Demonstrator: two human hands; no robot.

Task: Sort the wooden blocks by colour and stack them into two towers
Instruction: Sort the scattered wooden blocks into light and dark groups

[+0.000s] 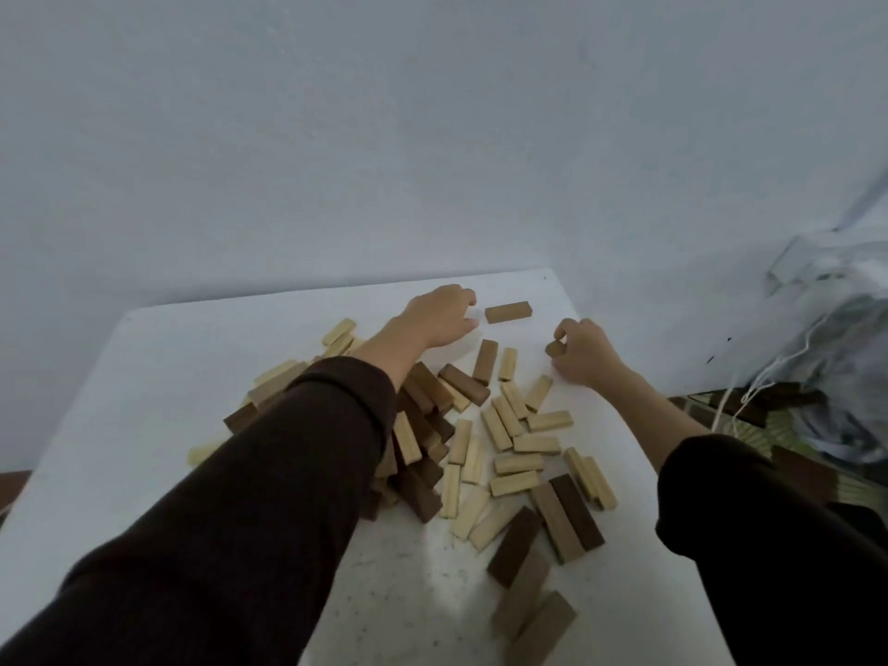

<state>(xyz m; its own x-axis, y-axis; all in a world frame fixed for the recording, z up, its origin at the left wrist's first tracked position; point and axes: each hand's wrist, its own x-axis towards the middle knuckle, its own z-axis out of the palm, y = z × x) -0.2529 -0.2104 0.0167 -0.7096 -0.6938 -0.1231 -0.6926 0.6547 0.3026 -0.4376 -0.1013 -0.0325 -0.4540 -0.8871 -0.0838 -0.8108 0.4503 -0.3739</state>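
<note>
The right hand (584, 350) pinches a dark block (555, 348), the left hand (439, 314) curls unclearly, perhaps empty, and its sleeve (288, 449) crossing the mixed pile (420, 478) could sweep blocks off the table (144, 377).

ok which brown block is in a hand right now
The brown block pinched in the right hand, near the table's far right corner. All other brown blocks lie loose on the table, including the lone one by the left hand.

Plain room, pale wall (336, 137), white table (144, 377), bagged clutter (836, 358)
</note>
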